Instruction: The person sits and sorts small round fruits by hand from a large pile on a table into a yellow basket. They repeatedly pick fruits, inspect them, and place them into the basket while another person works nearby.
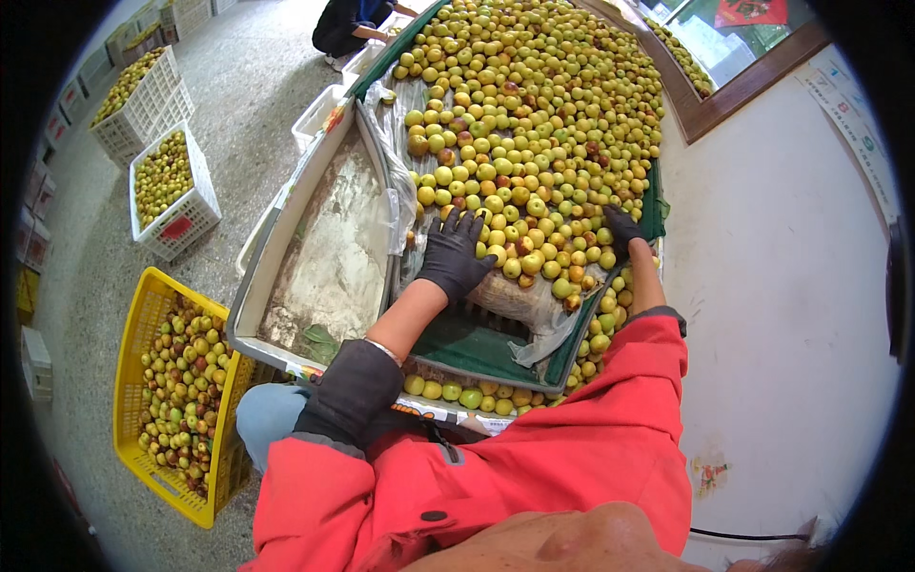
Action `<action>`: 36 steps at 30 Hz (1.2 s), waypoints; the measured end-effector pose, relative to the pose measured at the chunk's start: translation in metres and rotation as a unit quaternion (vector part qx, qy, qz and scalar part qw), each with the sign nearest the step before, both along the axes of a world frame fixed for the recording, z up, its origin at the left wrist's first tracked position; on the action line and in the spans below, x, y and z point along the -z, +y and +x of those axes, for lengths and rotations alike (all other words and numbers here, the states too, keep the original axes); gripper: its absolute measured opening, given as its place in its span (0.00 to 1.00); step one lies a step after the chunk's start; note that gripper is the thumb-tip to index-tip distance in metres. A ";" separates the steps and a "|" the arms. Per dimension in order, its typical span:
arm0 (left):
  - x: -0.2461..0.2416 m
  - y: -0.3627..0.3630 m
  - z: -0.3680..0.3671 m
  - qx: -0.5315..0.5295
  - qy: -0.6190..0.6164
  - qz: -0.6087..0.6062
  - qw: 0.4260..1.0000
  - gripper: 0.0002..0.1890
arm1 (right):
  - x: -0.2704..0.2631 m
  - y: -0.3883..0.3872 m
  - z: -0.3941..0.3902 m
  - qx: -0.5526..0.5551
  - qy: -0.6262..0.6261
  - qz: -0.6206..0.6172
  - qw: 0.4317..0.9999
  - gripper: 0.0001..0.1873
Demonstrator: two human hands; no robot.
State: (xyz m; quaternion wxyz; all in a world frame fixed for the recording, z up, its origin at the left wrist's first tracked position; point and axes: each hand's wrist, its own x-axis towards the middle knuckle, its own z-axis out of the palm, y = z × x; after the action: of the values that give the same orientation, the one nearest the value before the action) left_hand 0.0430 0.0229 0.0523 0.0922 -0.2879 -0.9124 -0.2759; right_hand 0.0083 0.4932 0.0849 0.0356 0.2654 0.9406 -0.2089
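Green, yellow and reddish jujube-like fruits (529, 164) lie heaped on a sorting table lined with green cloth (465, 343) and clear plastic sheeting (404, 179). My left hand (457, 254), in a black glove, rests palm down with fingers apart on the left edge of the heap. At the right edge, my right hand (622, 229), also gloved in black, touches the fruits beside the cloth rim; its fingertips are partly hidden. More fruits (468, 397) fill a channel along the table's near and right sides.
A dirty white tray section (329, 250) with a green leaf (322, 343) adjoins on the left. A yellow crate (125, 400) and white crates (196, 222) of fruits stand on the floor. A white wall (772, 286) bounds the right side. Another person (350, 28) crouches beyond the table.
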 end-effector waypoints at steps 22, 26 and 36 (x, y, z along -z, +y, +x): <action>0.012 -0.006 -0.011 -0.165 0.057 0.176 0.969 0.21 | 0.000 0.026 -0.023 0.003 0.045 0.134 0.990 0.30; 0.015 0.007 -0.015 -0.123 -0.016 0.197 0.972 0.25 | 0.029 0.101 -0.021 0.173 0.095 -0.040 0.980 0.40; 0.031 0.000 -0.033 -0.135 -0.092 0.280 0.946 0.20 | 0.015 0.028 -0.024 0.245 0.156 -0.336 0.896 0.38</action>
State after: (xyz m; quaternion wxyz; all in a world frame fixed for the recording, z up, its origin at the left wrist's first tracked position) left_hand 0.0097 0.0231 0.0210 0.1215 -0.0976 -0.8335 -0.5301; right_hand -0.0155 0.5216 0.0696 -0.0768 0.4238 0.7129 -0.5534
